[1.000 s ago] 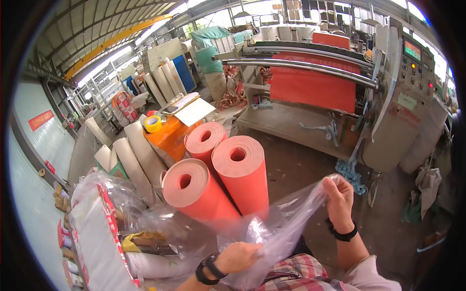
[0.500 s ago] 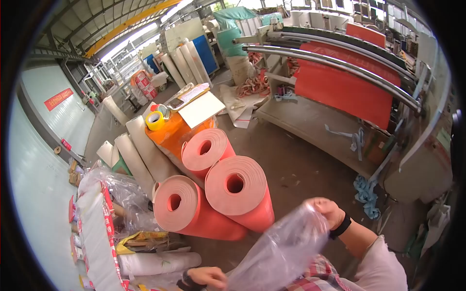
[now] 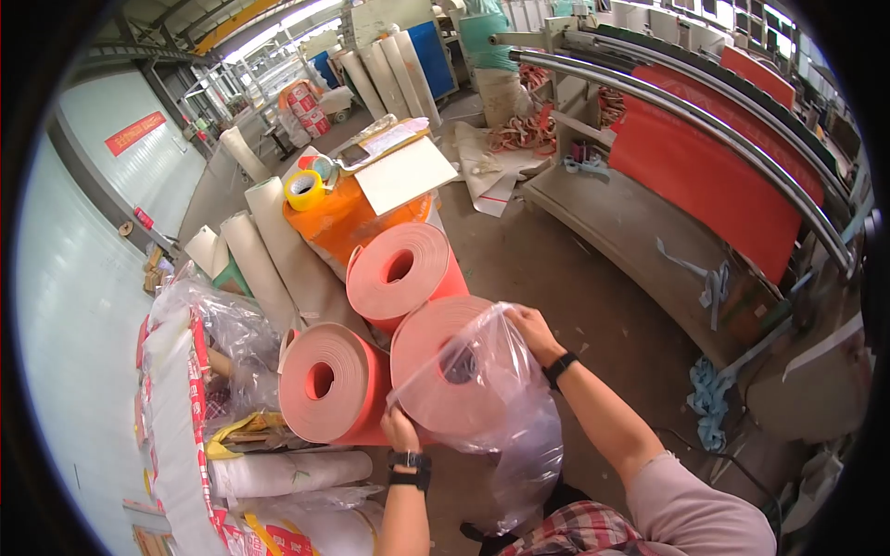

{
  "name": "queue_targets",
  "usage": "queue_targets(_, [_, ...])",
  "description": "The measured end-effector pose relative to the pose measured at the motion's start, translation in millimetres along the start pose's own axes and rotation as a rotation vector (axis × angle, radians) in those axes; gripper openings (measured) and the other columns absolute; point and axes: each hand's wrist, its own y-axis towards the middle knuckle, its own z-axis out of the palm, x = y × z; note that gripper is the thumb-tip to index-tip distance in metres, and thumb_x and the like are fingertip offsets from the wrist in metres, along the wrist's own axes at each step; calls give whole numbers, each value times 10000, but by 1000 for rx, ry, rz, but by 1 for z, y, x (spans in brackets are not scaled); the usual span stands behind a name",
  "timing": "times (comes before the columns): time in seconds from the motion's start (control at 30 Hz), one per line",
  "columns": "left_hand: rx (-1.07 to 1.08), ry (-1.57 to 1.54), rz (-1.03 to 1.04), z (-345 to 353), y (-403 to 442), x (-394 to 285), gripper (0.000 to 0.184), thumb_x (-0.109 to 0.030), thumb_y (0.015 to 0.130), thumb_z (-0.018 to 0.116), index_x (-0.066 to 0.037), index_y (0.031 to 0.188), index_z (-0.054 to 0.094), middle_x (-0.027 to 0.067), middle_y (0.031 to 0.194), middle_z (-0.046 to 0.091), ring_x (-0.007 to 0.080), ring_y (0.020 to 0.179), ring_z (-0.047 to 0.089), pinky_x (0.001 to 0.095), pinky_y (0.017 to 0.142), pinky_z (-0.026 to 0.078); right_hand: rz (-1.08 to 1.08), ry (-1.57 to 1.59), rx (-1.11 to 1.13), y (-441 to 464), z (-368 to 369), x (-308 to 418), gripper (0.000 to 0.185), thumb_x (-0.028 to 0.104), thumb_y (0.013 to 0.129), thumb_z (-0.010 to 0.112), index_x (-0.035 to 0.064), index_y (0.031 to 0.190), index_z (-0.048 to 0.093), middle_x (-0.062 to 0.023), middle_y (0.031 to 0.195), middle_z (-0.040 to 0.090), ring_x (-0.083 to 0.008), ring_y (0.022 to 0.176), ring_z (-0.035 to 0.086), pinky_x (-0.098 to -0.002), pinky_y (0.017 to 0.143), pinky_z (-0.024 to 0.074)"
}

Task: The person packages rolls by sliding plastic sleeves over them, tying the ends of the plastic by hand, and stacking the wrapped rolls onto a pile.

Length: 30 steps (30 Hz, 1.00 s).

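A clear plastic bag (image 3: 519,435) is stretched between my two hands, its edge drawn across the top of the nearest red roll (image 3: 426,343). My left hand (image 3: 400,432) grips the bag's edge at the roll's lower left side. Farther right, my right hand (image 3: 536,335) pinches the other end of that edge, beside the roll's right side. The roll's core hole shows through the film. Two more red rolls stand upright against it: one behind (image 3: 399,269) and one to the left (image 3: 329,385). The bag's lower part hangs down toward my body.
An orange-wrapped stack (image 3: 324,222) behind the rolls carries yellow tape (image 3: 304,189) and a white board (image 3: 406,176). A machine with red sheet (image 3: 705,176) stands right. Pale rolls (image 3: 260,264) and crumpled plastic (image 3: 241,334) lie left. Blue strips (image 3: 709,403) lie on the floor.
Both hands have moved up and forward to the nearest red roll, spreading the bag over part of its top. The camera view has shifted too.
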Motion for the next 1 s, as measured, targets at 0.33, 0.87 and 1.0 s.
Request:
queue_targets(0.33, [1186, -525, -615, -57, -67, -14, 191, -156, 774, 480, 7, 731, 570, 66, 694, 582, 157, 589, 545, 254, 543, 420, 574, 617, 890, -95, -67, 25, 506, 162, 720, 610, -72, 1125, 417, -80, 710, 567, -97, 531, 509, -181, 435, 377])
queue_targets(0.87, [1063, -1208, -741, -2, -152, -9, 232, -194, 857, 533, 4, 738, 553, 57, 626, 565, 132, 479, 511, 239, 475, 426, 835, 219, 632, -89, 3, 13, 183, -21, 781, 569, 23, 958, 560, -13, 774, 566, -33, 568, 489, -172, 466, 397])
queue_targets(1.0, [707, -273, -628, -10, -155, 5, 205, -210, 856, 556, -32, 756, 558, 5, 592, 535, 83, 466, 467, 208, 436, 375, 864, 237, 462, -77, -49, -24, 165, 64, 827, 565, 7, 981, 584, 10, 760, 560, -45, 588, 477, -181, 485, 401])
